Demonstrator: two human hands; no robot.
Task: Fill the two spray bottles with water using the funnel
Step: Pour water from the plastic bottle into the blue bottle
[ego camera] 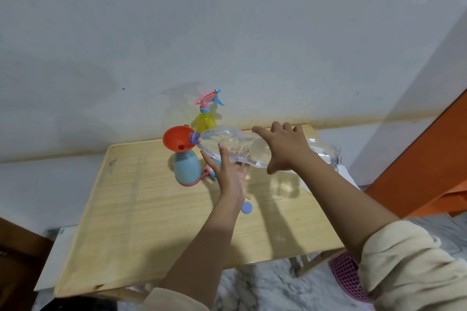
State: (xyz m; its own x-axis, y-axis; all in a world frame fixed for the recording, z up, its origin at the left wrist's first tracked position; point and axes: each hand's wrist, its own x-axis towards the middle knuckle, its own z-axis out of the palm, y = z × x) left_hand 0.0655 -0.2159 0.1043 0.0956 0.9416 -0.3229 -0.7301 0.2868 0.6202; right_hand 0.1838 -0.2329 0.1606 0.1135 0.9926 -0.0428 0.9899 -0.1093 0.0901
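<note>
A red funnel [176,141] sits in the neck of a blue spray bottle [186,168] with a pink base, which stands on the wooden table [141,222]. A large clear water bottle [242,150] lies tipped sideways, its blue-ringed mouth at the funnel's rim. My left hand [228,171] supports it from below near the neck. My right hand [285,146] grips it from above at the middle. Behind stands a yellow spray bottle [206,120] with its pink spray head [208,99] on. A pink and blue spray head [208,173] lies partly hidden behind my left hand.
A blue bottle cap [247,207] lies on the table under my left forearm. A white wall rises right behind the table. A pink perforated basket [346,278] sits on the marble floor at the lower right, and an orange panel [429,159] stands to the right.
</note>
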